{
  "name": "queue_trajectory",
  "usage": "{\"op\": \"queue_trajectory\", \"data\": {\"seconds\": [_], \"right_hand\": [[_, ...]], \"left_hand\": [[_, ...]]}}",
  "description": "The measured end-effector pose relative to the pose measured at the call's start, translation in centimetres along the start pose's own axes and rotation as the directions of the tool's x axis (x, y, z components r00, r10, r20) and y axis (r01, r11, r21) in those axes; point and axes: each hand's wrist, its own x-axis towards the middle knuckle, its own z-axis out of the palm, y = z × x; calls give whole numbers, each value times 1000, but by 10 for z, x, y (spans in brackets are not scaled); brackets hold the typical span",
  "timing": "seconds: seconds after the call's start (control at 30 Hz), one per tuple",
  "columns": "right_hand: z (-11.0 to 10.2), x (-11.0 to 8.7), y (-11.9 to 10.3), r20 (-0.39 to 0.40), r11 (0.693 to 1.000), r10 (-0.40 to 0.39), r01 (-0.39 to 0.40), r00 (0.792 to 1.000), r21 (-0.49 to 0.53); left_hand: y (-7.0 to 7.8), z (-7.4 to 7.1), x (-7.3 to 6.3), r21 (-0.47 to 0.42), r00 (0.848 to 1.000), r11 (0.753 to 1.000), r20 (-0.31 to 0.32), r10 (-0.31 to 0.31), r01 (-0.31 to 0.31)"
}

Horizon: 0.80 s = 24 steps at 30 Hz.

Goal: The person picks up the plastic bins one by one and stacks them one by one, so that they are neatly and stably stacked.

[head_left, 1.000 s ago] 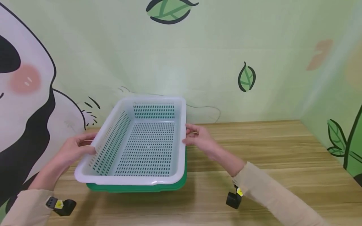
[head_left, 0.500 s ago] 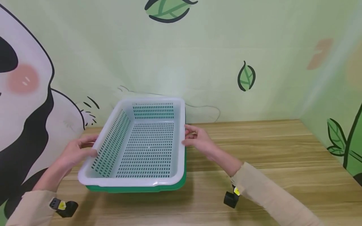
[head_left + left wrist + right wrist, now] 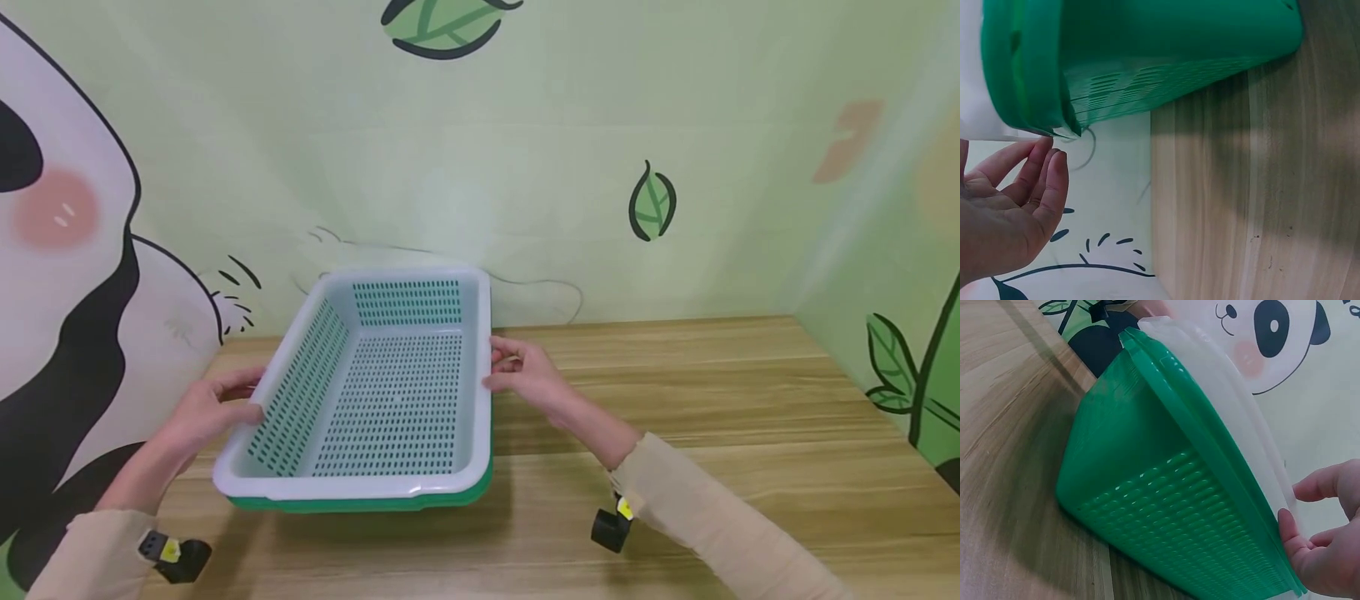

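Observation:
A white rectangular plastic basket [image 3: 482, 425] with slotted walls and base sits nested in a green basket [image 3: 337, 505] of like shape, at the table's left half. My left hand [image 3: 198, 421] grips the white rim on the left side, thumb on top and fingers beneath. On the opposite side my right hand [image 3: 532, 382] pinches the white rim, thumb on top. In the right wrist view, the green basket [image 3: 1141, 425] stands on the table with the white rim just above its own. The left wrist view shows the fingers [image 3: 1054, 187] close under the rim.
The wood-grain table [image 3: 675, 400] stretches right of the baskets. Behind it hangs a pale green backdrop [image 3: 540, 183] with leaves and a panda, close to the baskets' far edge. A small black camera [image 3: 611, 529] sits on each wrist.
The white basket has settled lower into the green one, its rim now closer to level with the green rim. My left hand has moved slightly down and right; the right hand barely shifted.

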Motion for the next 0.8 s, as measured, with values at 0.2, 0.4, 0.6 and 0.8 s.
{"op": "queue_trajectory", "data": {"seconds": [0.2, 0.4, 0.6, 0.8], "right_hand": [[0, 0, 3, 14, 1000, -27, 27, 1000, -13], [-1, -1, 4, 31, 1000, -25, 26, 999, -17], [0, -3, 3, 15, 999, 19, -19, 1000, -46], [0, -3, 6, -13, 997, 32, -32, 999, -76]], "left_hand": [[-2, 2, -1, -18, 1000, 1000, 8, -25, 25], [-5, 5, -2, -46, 999, 998, 27, -37, 38], [-7, 6, 0, -29, 997, 997, 40, -73, 74], [-7, 6, 1, -30, 997, 997, 42, -69, 70]]}}
